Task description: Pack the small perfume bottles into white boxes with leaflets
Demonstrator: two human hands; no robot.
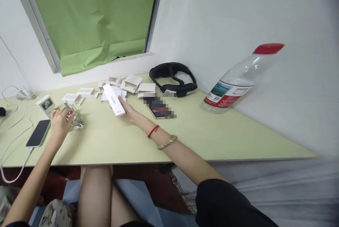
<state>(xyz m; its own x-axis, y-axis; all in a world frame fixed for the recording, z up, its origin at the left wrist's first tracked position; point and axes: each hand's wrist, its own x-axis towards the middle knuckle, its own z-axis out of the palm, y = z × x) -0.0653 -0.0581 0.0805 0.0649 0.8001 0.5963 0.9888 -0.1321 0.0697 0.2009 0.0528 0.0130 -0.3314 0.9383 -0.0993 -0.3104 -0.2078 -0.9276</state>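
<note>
My right hand [128, 109] is closed around a long, narrow white box [113, 100] with small dark print, held tilted above the table. Over on the left, my left hand [60, 122] has its fingers curled at a small clear glass bottle [70, 110]. More clear glass [77, 120] stands close beside those fingertips; how many bottles there are is hard to tell. A gold cap [56, 108] shows just behind the hand. Several opened small white cartons [131, 83] lie at the back, beyond my right hand.
A white box with a flower picture [47, 105] and a phone on a charging cable [39, 133] are on the left. A second, partly blurred phone [159, 108], a black headset [173, 78] and a large red-capped plastic bottle [230, 89] are on the right of the pale table [185, 142].
</note>
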